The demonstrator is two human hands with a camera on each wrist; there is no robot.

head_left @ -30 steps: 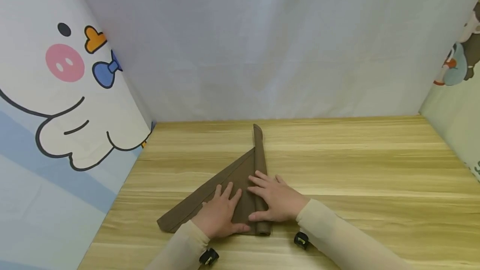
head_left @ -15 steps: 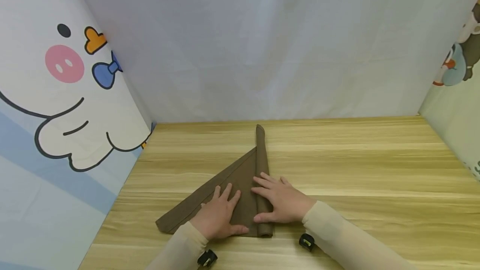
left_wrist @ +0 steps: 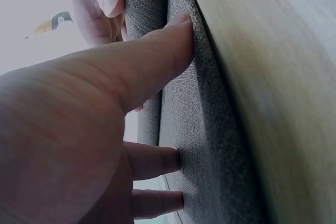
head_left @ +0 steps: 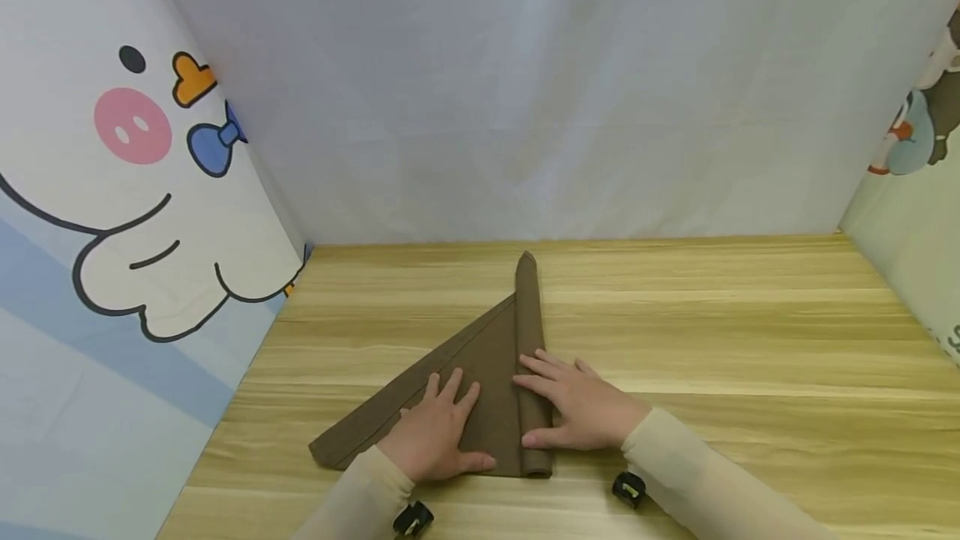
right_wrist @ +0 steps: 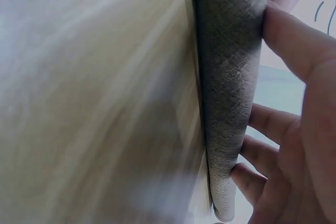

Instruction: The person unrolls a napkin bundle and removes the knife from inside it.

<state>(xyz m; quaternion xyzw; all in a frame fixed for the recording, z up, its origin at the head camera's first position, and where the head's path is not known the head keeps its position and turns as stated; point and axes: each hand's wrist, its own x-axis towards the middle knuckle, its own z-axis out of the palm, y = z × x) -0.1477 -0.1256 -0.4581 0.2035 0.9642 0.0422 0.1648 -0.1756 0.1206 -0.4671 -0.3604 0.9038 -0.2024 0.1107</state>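
A brown cloth (head_left: 491,348) lies on the wooden table in a triangular shape, with a folded band along its slanting left edge. Its right side forms a narrow roll (head_left: 529,307), which reaches beyond the slanted edge to a pointed far end. My left hand (head_left: 431,436) rests on the flat part, fingers spread and thumb near the front edge. On the roll lie the fingertips and thumb of my right hand (head_left: 581,411), fairly straight. In the right wrist view they touch the roll (right_wrist: 231,72) from above. The left wrist view shows my left thumb (left_wrist: 163,51) pressing the cloth near its edge.
The wooden table (head_left: 720,315) extends to both sides. A pale curtain (head_left: 480,90) stands along its back edge. Printed cartoon panels flank it, a white bird (head_left: 60,107) on the left. Black wrist cameras sit near both cuffs.
My right hand has shifted slightly to the right, and the roll has moved right with it, its pointed far end now looking wider. My left hand has stayed nearly in place.
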